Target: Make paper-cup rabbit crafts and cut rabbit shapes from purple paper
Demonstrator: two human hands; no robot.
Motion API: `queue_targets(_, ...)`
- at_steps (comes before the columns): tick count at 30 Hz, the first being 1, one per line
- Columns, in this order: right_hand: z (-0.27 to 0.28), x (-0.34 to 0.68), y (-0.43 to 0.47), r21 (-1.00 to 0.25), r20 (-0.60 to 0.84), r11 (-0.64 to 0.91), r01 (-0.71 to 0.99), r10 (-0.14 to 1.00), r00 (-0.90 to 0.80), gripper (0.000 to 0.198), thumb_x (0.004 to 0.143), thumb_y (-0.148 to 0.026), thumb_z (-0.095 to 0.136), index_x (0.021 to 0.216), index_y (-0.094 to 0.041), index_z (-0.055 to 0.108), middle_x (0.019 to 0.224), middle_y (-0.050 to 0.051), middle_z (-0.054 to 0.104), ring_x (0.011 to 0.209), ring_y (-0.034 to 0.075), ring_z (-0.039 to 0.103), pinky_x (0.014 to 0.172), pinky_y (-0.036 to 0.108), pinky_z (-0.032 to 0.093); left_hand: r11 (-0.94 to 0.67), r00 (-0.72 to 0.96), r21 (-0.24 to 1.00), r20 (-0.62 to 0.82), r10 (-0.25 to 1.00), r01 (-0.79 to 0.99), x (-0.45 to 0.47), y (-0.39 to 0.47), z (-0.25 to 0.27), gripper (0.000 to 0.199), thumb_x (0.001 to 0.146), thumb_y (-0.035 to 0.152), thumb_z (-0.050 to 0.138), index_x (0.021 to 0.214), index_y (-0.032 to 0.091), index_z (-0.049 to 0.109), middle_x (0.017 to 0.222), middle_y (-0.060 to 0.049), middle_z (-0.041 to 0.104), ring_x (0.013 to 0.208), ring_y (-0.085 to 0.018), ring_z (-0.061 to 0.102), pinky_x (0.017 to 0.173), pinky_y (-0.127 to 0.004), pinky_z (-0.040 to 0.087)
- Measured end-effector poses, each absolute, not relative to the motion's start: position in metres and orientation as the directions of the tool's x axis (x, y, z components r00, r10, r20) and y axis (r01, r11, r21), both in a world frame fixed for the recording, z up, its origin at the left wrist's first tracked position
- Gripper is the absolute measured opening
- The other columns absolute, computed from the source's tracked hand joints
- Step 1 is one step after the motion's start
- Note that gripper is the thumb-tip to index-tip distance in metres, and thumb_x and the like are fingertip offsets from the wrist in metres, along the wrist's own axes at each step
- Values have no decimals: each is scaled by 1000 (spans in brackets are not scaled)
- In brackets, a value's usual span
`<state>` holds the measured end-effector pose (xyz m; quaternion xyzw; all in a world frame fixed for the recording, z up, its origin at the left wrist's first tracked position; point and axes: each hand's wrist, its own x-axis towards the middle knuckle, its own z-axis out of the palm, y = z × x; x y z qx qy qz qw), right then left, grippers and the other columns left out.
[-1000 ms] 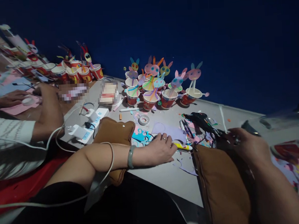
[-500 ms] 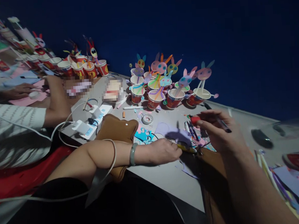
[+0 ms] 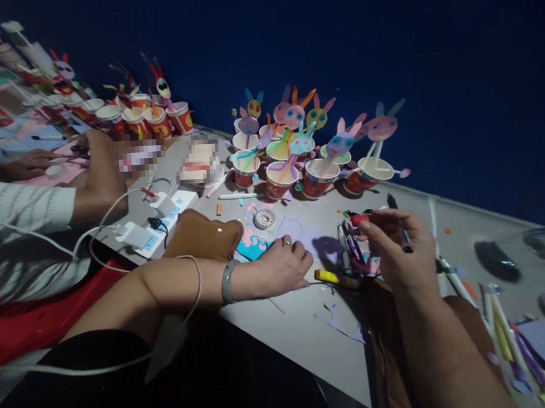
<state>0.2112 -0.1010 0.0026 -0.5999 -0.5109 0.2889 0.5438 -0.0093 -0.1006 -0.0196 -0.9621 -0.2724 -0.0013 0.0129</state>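
Note:
My left hand (image 3: 283,268), with a jade-coloured bangle at the wrist, is palm down over the table. Its fingers are bent and slightly apart, close to lilac paper (image 3: 295,228) and blue cut paper (image 3: 253,248). A yellow, dark-ended tool (image 3: 328,277), perhaps a utility knife, lies just right of the fingertips. My right hand (image 3: 406,242) is raised, with a black marker (image 3: 406,240) held between its fingers. A small red piece (image 3: 359,219) is pinched at the thumb and forefinger; its kind is unclear. Several pens (image 3: 350,242) lie beneath and left of this hand.
Paper cups (image 3: 282,180) with bunny-like paper figures stand behind. A tape roll (image 3: 265,219), brown cushion (image 3: 205,236) and power strip (image 3: 167,226) lie leftward. A white cable (image 3: 198,282) loops over my left arm. Another person's arm (image 3: 97,171) is at left; a mouse (image 3: 496,261) lies at right.
My left hand has let go of the yellow tool and moved left, its fingers loosening. My right hand still holds the marker and red piece. The view has shifted slightly.

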Motion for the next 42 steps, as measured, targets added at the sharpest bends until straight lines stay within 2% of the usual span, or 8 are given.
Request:
queue_targets(2,3,207,-102,-935,191,67,348,923,333,35,70,-39,80,95,-22,63,86,1,67,71,16,64,65,31,54,-833,833,-23,5,553,553,-10,-100,-17,60,89,58,47,121,7,51,110,-18,57,102,-36,56,84,-46,43)
queue_targets(4,2,204,-102,-897,195,58,439,941,275,32,72,-39,78,94,-22,63,88,1,68,71,16,65,65,31,54,-809,809,-17,-3,587,587,-11,-97,-16,66,87,63,46,126,9,50,113,-18,56,107,-39,54,87,-49,42)
queue_targets(10,-3,201,-104,-757,226,187,626,974,-18,19,82,-32,69,96,-23,60,85,3,71,70,17,66,68,31,54,-804,803,-36,-44,595,593,-12,-92,-18,76,85,70,42,133,12,49,120,-20,54,115,-41,49,93,-55,37)
queue_targets(15,-12,199,-101,-657,250,272,703,958,-138,14,83,-26,64,96,-22,60,82,3,70,67,17,66,63,29,52,-820,819,-72,-46,571,568,-13,-95,-15,81,86,71,40,135,8,48,125,-24,53,120,-42,45,101,-57,28)
queue_targets(19,-23,195,-98,-581,255,321,748,944,-208,13,85,-26,62,97,-22,60,81,3,69,68,17,66,64,29,52,-828,830,-85,-19,557,554,-13,-99,-14,79,87,70,39,134,7,48,128,-25,52,120,-42,45,101,-56,27)
queue_targets(24,-30,189,-94,-518,266,373,770,926,-269,12,87,-25,59,98,-21,60,86,6,71,74,20,68,67,31,53,-832,834,-74,-13,551,549,-14,-104,-13,71,89,66,38,130,9,49,125,-23,52,113,-38,49,94,-50,33)
queue_targets(29,-31,191,-93,-541,252,349,766,935,-248,13,86,-24,60,99,-22,60,84,5,71,72,19,69,67,30,53,-823,831,-129,20,555,553,-16,-108,-12,68,89,65,40,123,7,53,117,-19,54,102,-35,53,87,-46,35)
queue_targets(42,-31,187,-93,-540,216,362,759,932,-291,17,85,-21,59,102,-21,59,87,5,71,73,18,69,68,29,53,-851,866,-178,16,500,495,-17,-110,-6,64,91,63,39,116,8,58,113,-19,58,94,-27,52,82,-38,33)
